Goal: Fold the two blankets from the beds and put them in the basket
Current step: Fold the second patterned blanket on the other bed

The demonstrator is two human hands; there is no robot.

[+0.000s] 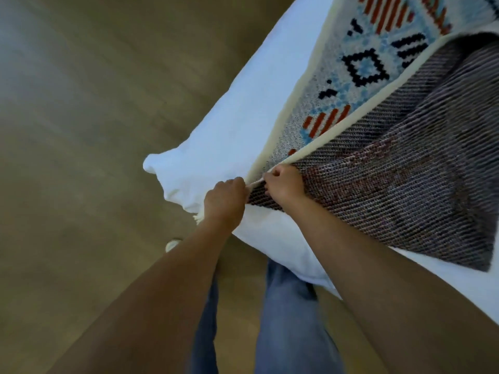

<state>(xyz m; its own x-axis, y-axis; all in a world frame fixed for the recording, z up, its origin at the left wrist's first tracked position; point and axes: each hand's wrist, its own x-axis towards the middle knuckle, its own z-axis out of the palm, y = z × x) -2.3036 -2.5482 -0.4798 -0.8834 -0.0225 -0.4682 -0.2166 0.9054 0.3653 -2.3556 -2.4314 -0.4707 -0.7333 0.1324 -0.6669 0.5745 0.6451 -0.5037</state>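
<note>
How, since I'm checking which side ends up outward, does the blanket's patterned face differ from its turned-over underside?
The patterned face shows blue, red and black motifs on pale ground; the underside is dull grey-brown with diagonal lines. The patterned face lies flat on the white bed; the underside lies folded back over it. Both share a cream edge, which the left hand and right hand pinch.

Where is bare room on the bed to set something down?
Bare white bed strip between the blanket edge and the floor side; another white strip at lower right, below the turned-over flap. Crowded at the near corner: left hand and right hand both have a grip on the blanket edge.
</note>
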